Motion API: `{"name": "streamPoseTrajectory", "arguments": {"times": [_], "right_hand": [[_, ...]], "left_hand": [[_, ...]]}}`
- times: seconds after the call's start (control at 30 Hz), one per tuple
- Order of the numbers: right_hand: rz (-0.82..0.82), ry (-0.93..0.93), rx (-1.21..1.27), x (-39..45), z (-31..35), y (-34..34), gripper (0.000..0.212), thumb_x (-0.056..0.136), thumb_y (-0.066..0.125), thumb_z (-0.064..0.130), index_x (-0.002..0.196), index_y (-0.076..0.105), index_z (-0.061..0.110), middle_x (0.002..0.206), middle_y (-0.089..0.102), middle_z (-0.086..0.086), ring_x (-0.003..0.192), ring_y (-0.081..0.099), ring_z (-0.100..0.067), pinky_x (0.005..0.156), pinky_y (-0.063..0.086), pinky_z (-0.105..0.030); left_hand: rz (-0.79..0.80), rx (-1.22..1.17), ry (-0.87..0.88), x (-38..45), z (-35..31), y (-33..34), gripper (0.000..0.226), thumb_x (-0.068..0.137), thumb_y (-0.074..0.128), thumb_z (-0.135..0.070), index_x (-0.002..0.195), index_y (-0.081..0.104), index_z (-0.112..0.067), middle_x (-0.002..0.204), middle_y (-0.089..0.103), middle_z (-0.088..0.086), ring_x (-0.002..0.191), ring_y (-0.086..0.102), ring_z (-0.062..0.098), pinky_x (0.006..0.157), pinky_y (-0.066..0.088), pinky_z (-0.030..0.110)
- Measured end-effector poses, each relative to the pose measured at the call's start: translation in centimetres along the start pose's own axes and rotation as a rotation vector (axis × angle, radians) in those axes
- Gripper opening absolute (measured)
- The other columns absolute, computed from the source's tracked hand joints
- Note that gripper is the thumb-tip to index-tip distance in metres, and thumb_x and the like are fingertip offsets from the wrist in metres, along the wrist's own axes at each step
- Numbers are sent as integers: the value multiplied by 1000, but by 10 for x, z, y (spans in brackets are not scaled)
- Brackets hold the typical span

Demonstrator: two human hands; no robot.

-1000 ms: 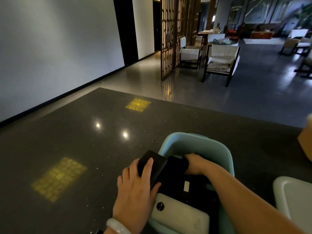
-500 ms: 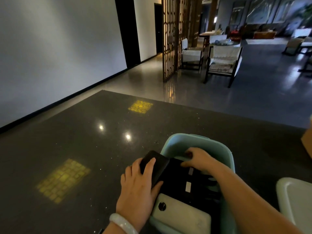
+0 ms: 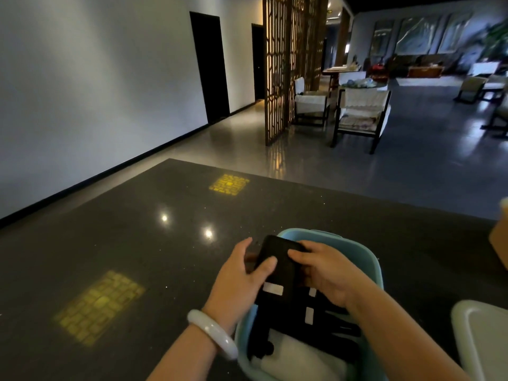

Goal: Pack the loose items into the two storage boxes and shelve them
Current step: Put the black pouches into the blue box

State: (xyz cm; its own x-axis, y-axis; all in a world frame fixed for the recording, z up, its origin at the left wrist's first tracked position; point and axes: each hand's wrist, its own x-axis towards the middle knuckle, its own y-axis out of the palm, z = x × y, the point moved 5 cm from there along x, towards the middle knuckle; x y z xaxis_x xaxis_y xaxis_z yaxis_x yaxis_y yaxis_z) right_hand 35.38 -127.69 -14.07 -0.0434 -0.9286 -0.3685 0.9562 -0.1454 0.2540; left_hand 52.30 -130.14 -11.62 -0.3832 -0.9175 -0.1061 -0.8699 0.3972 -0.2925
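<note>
Both hands are on the flat black device at lower centre of the frame, right above the light blue storage box. The left hand grips its left edge, thumb curled over the top face, fingers hidden behind it. The right hand holds the right side, fingers bent over the device's upper right corner. The device sits tilted, far end raised over the box's far rim, a white label near its lower end. Underneath, inside the box, more black items with small white labels, and a white flat item at the near end, towards the bottom of the frame. A pale bangle circles the left wrist. The box stands on the dark speckled tabletop; a second pale box pokes in at lower right, well apart from the hands
</note>
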Motion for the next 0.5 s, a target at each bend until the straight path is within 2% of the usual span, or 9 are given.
{"name": "streamPoseTrajectory", "arguments": {"times": [0.1, 0.2, 0.27, 0.33, 0.37, 0.43, 0.5], "right_hand": [[23, -43, -70, -5, 10, -1, 27, 87, 65, 16, 114, 64, 13, 105, 72, -11, 98, 70, -26, 84, 56, -41], [-79, -57, -279, -7, 14, -3, 29, 85, 69, 26, 113, 62, 21, 104, 72, -4, 95, 70, -20, 88, 55, -42], [-136, -114, -516, -12, 17, -2, 28, 86, 68, 34, 111, 60, 26, 105, 70, 3, 94, 68, -11, 84, 55, -31], [-101, -204, -797, -21, 21, 8, 31, 82, 70, 42, 107, 54, 36, 107, 63, 12, 95, 60, 0, 80, 48, -18], [-70, -238, -938, -24, 20, 14, 40, 77, 72, 47, 110, 50, 40, 110, 58, 14, 97, 56, 1, 79, 45, -17], [-72, -312, -1122, -26, 19, 20, 65, 66, 73, 56, 121, 45, 39, 115, 49, 12, 105, 50, -5, 86, 44, -25], [-156, -422, -1139, -27, 27, 17, 70, 60, 74, 56, 123, 48, 38, 115, 51, 13, 106, 51, -7, 89, 47, -29]], "left_hand": [[154, -184, -159, 4, 2, -1, 49, 86, 68, -28, 131, 48, -33, 113, 69, -1, 97, 69, 16, 84, 56, 39], [213, -358, -231, 2, 8, 5, 45, 81, 72, -14, 120, 56, -28, 102, 74, 3, 92, 72, 23, 70, 58, 36], [166, -457, -231, 0, 13, 10, 44, 80, 73, -9, 116, 55, -27, 103, 73, 7, 93, 71, 26, 74, 59, 44], [58, -501, -203, 1, 15, 14, 44, 81, 72, -4, 114, 52, -24, 104, 72, 11, 89, 72, 28, 72, 59, 47], [0, -517, -195, 2, 15, 16, 44, 81, 72, -1, 113, 50, -22, 103, 70, 14, 85, 72, 27, 65, 60, 43], [-77, -562, -201, 3, 11, 21, 44, 80, 71, 3, 109, 48, -20, 104, 67, 15, 78, 73, 26, 57, 58, 37], [-64, -572, -173, 4, 7, 25, 44, 80, 72, 0, 108, 48, -22, 104, 68, 12, 81, 73, 23, 60, 58, 33]]}}
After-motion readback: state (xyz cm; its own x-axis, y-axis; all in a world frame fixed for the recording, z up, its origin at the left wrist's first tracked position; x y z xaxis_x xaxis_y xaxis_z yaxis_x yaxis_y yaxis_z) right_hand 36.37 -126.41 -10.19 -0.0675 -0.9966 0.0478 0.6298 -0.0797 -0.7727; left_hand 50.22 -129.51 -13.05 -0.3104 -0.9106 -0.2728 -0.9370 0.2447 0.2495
